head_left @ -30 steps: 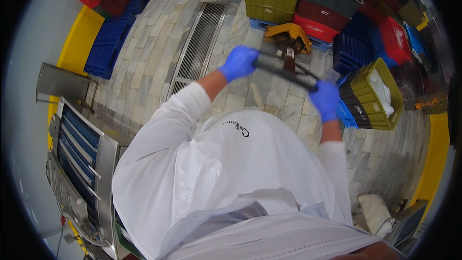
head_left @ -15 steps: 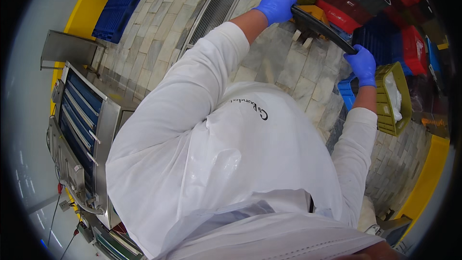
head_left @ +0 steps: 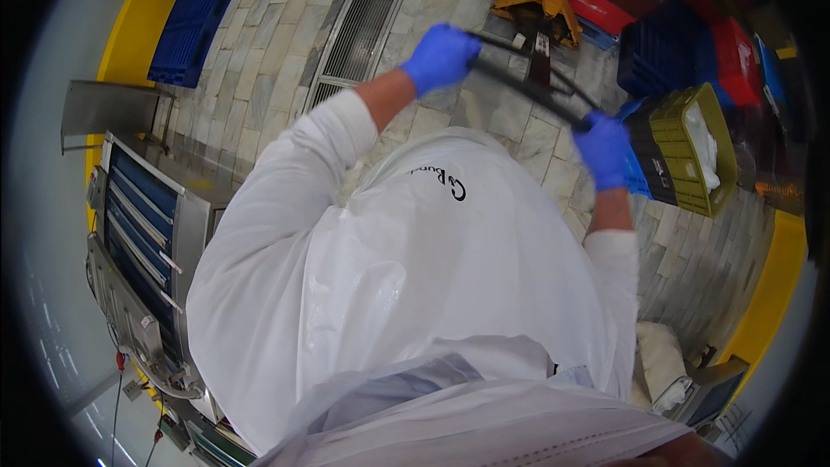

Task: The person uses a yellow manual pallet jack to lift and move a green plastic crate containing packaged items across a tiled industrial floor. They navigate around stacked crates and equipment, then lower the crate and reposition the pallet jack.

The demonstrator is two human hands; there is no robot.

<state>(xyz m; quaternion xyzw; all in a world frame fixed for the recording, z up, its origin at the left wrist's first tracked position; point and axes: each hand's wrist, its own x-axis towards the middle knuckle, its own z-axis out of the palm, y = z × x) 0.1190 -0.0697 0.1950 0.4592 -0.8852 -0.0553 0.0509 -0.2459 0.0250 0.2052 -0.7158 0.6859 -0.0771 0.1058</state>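
My blue-gloved left hand (head_left: 441,59) and right hand (head_left: 603,149) curl around opposite ends of a black handle (head_left: 531,92), on the near side of an orange pallet jack (head_left: 558,13). I seem to be working the handle; the next move likely calls for even two-handed force.

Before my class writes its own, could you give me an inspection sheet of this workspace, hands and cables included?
Surface: pale tiled floor with a slatted metal drain grate.
Job's things: a black handle, slightly blurred; a yellow pallet jack stands ahead.
Clutter: stacked crates ahead to the right; an olive crate nearer, with something white inside.
Hands: left hand and right hand, both blue-gloved, fingers closed around opposite ends of the handle.
Cables: thin dark ones at lower left, one with a red connector.
Surroundings: metal-framed machine on the left; blue pallets beside a yellow kerb.
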